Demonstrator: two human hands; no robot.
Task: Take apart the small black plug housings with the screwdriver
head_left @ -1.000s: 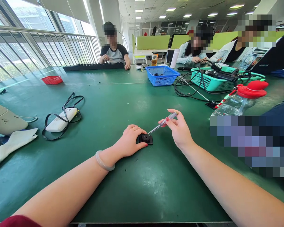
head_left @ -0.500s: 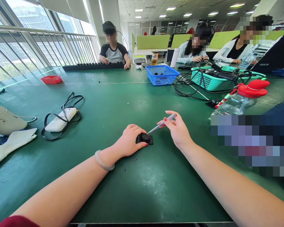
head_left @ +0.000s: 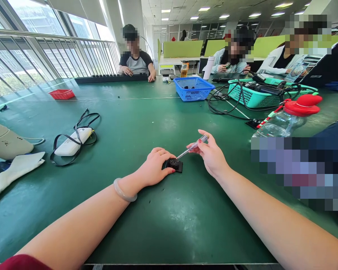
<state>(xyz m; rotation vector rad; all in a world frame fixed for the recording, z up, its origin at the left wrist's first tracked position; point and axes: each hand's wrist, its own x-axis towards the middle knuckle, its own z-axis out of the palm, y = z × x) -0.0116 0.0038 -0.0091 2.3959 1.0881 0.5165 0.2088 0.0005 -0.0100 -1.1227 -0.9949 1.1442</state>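
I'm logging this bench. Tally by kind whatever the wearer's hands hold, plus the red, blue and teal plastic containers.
Slim clear-handled screwdriver: 1
Small black rectangular part: 1
Shallow red plastic tray: 1
Perforated blue plastic basket and perforated teal plastic basket: 2
Total: 5

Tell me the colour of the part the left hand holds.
The part is black, seen best in the head view.

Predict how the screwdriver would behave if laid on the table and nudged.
The screwdriver would probably roll: its handle looks slim and rounded. It seems stiff, its shaft running straight toward the black part. It's likely light, as the right hand uses a fingertip grip.
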